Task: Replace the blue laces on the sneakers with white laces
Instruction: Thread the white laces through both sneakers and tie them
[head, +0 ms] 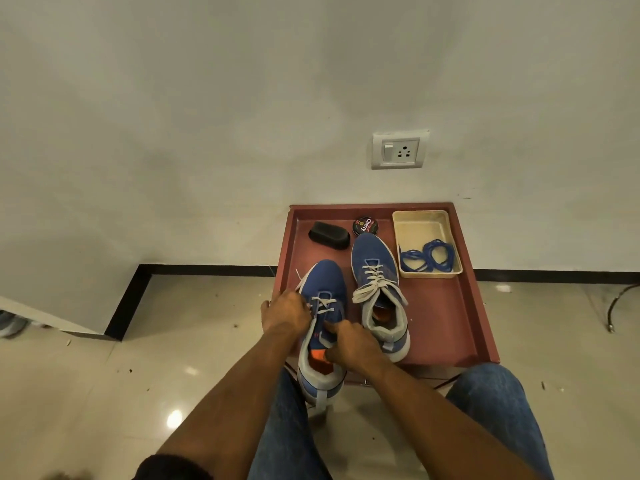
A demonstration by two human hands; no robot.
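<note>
Two blue sneakers with grey collars stand on a red tray table. The right sneaker is fully laced with a white lace tied in a bow. The left sneaker overhangs the table's near edge and carries a white lace through only its front eyelets. My left hand grips that sneaker's left side near the lace. My right hand pinches the tongue and collar area; what lies under its fingers is hidden. Coiled blue laces lie in a cream tray.
A black shoe brush and a round polish tin sit at the table's far edge. The table stands against a white wall with a socket. My knees in jeans flank the near edge above a glossy tiled floor.
</note>
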